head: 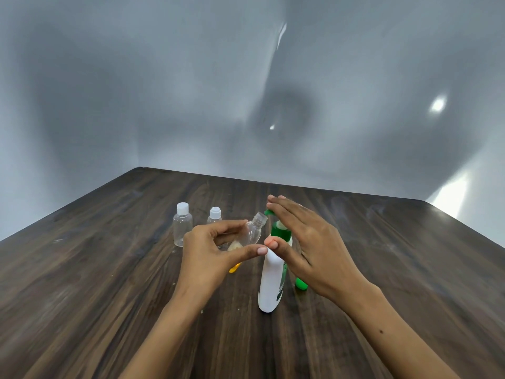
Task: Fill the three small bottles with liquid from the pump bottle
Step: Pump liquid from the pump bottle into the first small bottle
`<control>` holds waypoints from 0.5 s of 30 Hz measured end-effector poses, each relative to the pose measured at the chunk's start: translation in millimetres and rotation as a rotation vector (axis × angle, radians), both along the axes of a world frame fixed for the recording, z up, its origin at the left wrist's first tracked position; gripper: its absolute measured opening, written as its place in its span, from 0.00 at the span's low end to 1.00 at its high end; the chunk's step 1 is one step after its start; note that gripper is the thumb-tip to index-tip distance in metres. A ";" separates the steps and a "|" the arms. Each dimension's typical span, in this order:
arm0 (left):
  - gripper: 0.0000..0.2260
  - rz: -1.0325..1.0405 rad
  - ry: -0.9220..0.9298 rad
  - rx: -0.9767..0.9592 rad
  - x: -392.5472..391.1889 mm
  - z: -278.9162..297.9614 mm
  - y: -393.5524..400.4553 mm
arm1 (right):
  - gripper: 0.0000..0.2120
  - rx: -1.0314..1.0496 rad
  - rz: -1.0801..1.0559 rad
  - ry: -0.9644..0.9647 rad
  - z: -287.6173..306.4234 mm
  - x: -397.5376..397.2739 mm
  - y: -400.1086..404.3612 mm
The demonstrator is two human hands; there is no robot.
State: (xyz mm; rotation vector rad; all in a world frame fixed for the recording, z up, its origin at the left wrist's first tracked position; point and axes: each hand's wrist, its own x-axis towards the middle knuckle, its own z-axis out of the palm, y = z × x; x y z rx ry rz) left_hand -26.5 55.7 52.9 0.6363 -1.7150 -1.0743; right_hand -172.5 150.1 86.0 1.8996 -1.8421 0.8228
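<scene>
The left hand (210,250) has its grip grasping an uncapped clear plastic small bottle (252,232), tilted with its mouth at the green nozzle of the white pump bottle (272,280) standing on the dark wooden desk (109,269). The right hand (303,236), fingers released and straight, rests over the pump. A misaligned mouth would likely spill liquid
</scene>
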 end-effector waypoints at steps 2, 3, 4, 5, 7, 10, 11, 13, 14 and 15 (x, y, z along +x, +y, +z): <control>0.34 -0.008 0.007 0.010 -0.7 -0.4 0.4 | 0.41 -0.007 0.002 -0.017 -0.3 0.2 -1.1; 0.34 -0.008 0.009 0.014 -0.6 -0.5 0.4 | 0.41 -0.014 0.005 -0.019 -0.6 0.2 -1.5; 0.34 -0.007 0.010 0.015 -0.5 -0.3 0.6 | 0.40 -0.022 0.009 -0.019 -1.2 0.4 -1.8; 0.34 -0.008 0.011 0.015 -0.3 -0.3 0.8 | 0.40 -0.029 0.012 -0.023 -2.3 0.0 -1.4; 0.33 -0.008 0.008 0.010 0.0 -0.2 1.0 | 0.40 -0.033 0.018 -0.039 -3.0 -1.2 -0.4; 0.32 0.001 -0.003 0.000 1.5 0.0 1.0 | 0.41 -0.017 0.018 -0.030 -1.3 -2.1 0.2; 0.33 0.004 -0.004 -0.002 1.9 0.1 0.8 | 0.41 -0.013 0.014 -0.019 -0.8 -2.1 0.3; 0.33 0.010 -0.007 -0.010 2.1 0.9 0.6 | 0.41 -0.016 0.012 -0.014 -0.4 -1.2 0.0; 0.33 0.010 -0.007 -0.011 1.8 0.9 0.5 | 0.41 -0.022 0.015 -0.025 -0.5 -0.6 -0.2; 0.32 0.009 -0.004 -0.009 1.5 0.9 0.2 | 0.40 -0.028 0.018 -0.037 -0.7 -0.3 -0.2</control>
